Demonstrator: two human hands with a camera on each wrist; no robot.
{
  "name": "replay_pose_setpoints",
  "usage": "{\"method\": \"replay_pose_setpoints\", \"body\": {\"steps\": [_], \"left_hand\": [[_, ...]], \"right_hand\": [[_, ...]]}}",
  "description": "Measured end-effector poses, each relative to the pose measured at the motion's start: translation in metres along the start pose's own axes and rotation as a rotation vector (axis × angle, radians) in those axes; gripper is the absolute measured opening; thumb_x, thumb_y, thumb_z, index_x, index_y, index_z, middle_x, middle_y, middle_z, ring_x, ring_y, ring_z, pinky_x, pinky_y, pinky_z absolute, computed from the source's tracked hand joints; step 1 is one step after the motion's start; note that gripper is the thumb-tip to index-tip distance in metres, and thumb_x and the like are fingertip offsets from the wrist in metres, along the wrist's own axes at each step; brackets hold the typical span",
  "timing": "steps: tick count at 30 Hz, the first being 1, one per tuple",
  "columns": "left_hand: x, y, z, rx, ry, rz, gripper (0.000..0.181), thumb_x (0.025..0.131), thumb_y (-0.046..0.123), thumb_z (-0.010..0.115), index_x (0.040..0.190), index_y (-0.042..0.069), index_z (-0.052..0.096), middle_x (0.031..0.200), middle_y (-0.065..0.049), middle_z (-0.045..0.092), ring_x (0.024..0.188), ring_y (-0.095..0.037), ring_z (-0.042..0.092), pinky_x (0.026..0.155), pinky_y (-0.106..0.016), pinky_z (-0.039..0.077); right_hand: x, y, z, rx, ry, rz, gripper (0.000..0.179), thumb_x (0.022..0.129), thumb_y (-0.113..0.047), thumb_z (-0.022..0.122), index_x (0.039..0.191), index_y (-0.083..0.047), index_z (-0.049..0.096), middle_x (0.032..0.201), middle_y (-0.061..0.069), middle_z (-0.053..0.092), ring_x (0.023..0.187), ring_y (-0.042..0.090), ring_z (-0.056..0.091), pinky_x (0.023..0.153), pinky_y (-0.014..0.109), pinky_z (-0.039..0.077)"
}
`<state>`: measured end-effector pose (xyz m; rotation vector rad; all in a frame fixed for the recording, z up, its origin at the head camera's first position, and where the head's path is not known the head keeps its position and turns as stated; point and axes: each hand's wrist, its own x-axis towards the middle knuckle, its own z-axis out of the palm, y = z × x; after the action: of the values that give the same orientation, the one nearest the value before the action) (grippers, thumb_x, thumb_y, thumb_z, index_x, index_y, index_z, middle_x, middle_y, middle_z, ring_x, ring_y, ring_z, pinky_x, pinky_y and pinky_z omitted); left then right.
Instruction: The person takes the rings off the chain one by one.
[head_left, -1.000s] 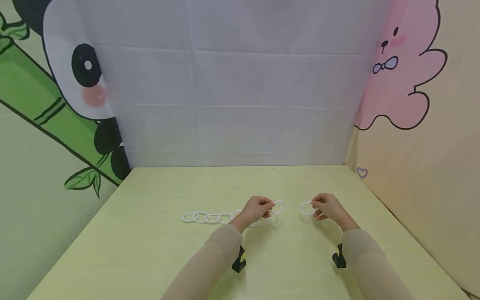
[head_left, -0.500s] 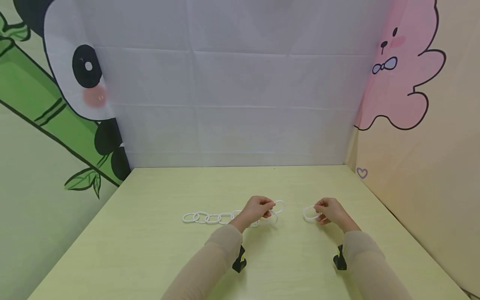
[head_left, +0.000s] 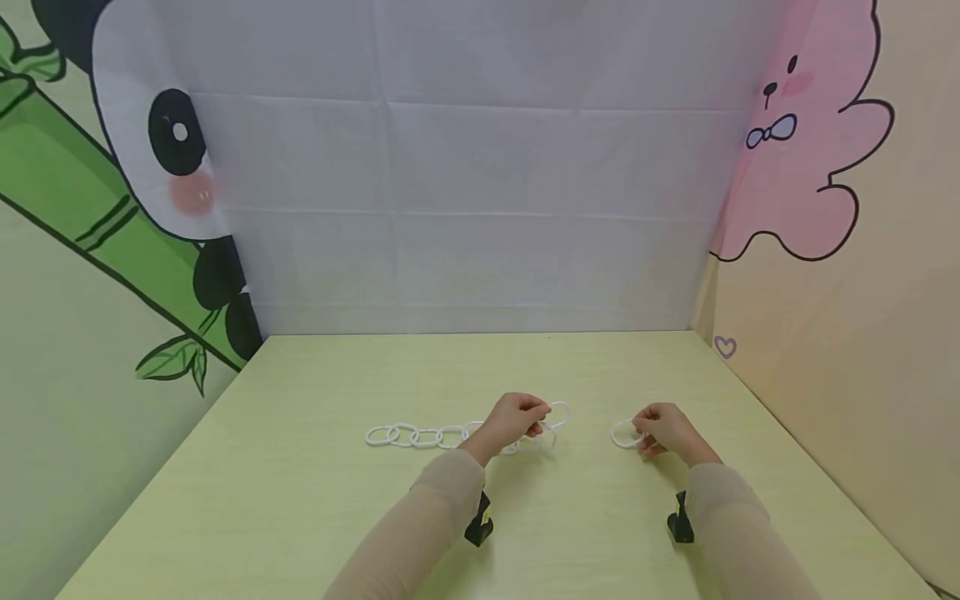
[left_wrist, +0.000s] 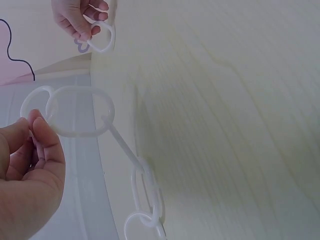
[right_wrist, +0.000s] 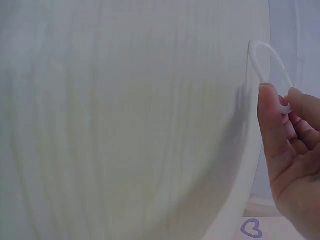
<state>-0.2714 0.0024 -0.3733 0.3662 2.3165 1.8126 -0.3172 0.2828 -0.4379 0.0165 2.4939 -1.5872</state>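
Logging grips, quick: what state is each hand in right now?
Left hand: closed, pinching the end link of the white chain.
Right hand: closed, pinching a separate white link.

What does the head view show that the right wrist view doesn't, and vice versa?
Only the head view: the left hand holding a chain of white oval links, plus black-and-white panda and pink animal drawings.

Only the right wrist view: the palm of the right hand.

Both: that hand pinching a white oval link, the pale wood-grained table, a purple heart outline.
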Motion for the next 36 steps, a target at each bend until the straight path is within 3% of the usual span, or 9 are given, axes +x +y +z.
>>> {"method": "replay_pose_setpoints", "body": {"steps": [7,10,19,26,30,36], "left_hand": [[0.017,-0.024,0.0,0.007,0.009,-0.003,0.021,0.094,0.009,0.055,0.104,-0.007,0.062,0.091,-0.019,0.06,0.062,-0.01,0.053,0.061,-0.025,0.051],[0.021,-0.028,-0.001,0.0,0.005,-0.009,0.022,0.093,0.01,0.055,0.105,-0.007,0.062,0.094,-0.022,0.06,0.061,-0.01,0.054,0.061,-0.024,0.05],[0.021,-0.03,-0.001,-0.004,0.01,-0.015,0.021,0.093,0.011,0.056,0.103,-0.007,0.063,0.094,-0.021,0.06,0.062,-0.011,0.054,0.062,-0.024,0.051],[0.023,-0.033,-0.002,0.0,-0.007,0.028,0.02,0.092,0.013,0.058,0.098,-0.005,0.064,0.087,-0.015,0.061,0.062,-0.012,0.056,0.062,-0.025,0.052],[0.022,-0.029,0.0,-0.005,0.005,-0.018,0.024,0.092,0.01,0.057,0.104,-0.01,0.061,0.093,-0.021,0.061,0.063,-0.011,0.055,0.062,-0.024,0.051],[0.02,-0.026,0.0,-0.008,0.02,-0.019,0.023,0.093,0.01,0.056,0.105,-0.01,0.061,0.093,-0.021,0.06,0.061,-0.009,0.052,0.06,-0.022,0.05]], "right_hand": [[-0.003,0.002,0.002,-0.009,0.026,0.023,0.011,0.092,0.001,0.049,0.093,0.012,0.05,0.074,0.015,0.054,0.053,0.017,0.058,0.051,0.029,0.053],[-0.001,0.003,0.003,-0.035,0.051,0.032,0.008,0.091,0.002,0.051,0.091,0.01,0.052,0.071,0.014,0.054,0.052,0.016,0.057,0.05,0.029,0.052],[0.004,0.009,0.002,-0.137,0.102,0.029,0.007,0.087,0.002,0.056,0.081,0.006,0.056,0.064,0.01,0.054,0.048,0.014,0.055,0.047,0.027,0.051],[0.002,0.007,0.0,-0.2,0.118,0.048,0.008,0.086,0.001,0.058,0.08,0.006,0.059,0.065,0.012,0.055,0.051,0.015,0.054,0.048,0.027,0.05],[0.001,0.006,-0.002,-0.207,0.095,0.049,0.009,0.086,0.002,0.058,0.077,0.005,0.06,0.064,0.012,0.055,0.052,0.016,0.053,0.049,0.027,0.05],[-0.002,0.006,0.0,-0.23,0.112,0.029,0.008,0.085,0.003,0.059,0.078,0.004,0.061,0.063,0.01,0.054,0.053,0.016,0.052,0.048,0.027,0.049]]}}
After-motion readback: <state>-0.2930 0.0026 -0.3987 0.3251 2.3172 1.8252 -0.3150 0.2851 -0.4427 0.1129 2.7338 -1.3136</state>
